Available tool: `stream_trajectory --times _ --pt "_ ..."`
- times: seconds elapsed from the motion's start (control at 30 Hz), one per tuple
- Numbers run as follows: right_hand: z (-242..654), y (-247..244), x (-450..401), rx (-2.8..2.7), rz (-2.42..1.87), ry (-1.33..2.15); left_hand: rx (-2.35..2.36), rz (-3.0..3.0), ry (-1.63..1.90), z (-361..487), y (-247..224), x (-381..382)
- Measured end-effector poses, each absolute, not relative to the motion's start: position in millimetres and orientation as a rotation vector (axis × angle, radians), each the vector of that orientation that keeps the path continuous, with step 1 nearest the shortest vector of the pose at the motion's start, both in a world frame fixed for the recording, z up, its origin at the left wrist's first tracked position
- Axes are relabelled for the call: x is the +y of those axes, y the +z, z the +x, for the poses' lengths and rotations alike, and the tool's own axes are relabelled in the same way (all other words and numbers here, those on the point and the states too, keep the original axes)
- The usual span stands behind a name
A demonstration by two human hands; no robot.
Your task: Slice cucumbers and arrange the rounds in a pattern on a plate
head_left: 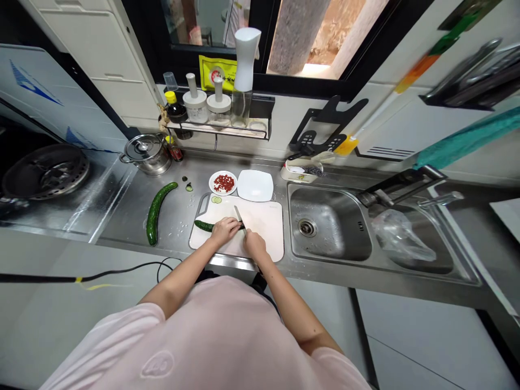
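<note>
My cucumber [203, 226] lies flat on the white board [266, 227], dark green and bumpy. Knife [238, 214] sits tilted at its right end. One pale slice [216, 199] lies near the board's far edge.

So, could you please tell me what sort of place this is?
It is most likely a home kitchen: there is a stainless steel double sink, a lidded steel pot near a stove burner, and a white cutting board with a cucumber on it.

The left hand [225, 230] pins a cucumber [202, 226] on a white cutting board [264, 230], while the right hand [255, 244] grips a kitchen knife [238, 214] at the cucumber's end. A second, whole cucumber [156, 212] lies on the steel counter [179, 216] just beside the board.
</note>
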State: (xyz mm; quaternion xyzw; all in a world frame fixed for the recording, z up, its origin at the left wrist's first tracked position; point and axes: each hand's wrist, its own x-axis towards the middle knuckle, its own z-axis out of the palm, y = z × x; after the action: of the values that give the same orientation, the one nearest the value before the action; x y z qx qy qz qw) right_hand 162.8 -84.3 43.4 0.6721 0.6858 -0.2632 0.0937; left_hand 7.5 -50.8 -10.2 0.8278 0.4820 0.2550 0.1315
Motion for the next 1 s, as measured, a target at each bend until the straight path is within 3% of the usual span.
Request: stream_trajectory --times 1.0 --pt "165.7 44.4 -89.2 2.022 1.997 -0.787 1.410 2.379 0.746 7.8 -6.2 -51.6"
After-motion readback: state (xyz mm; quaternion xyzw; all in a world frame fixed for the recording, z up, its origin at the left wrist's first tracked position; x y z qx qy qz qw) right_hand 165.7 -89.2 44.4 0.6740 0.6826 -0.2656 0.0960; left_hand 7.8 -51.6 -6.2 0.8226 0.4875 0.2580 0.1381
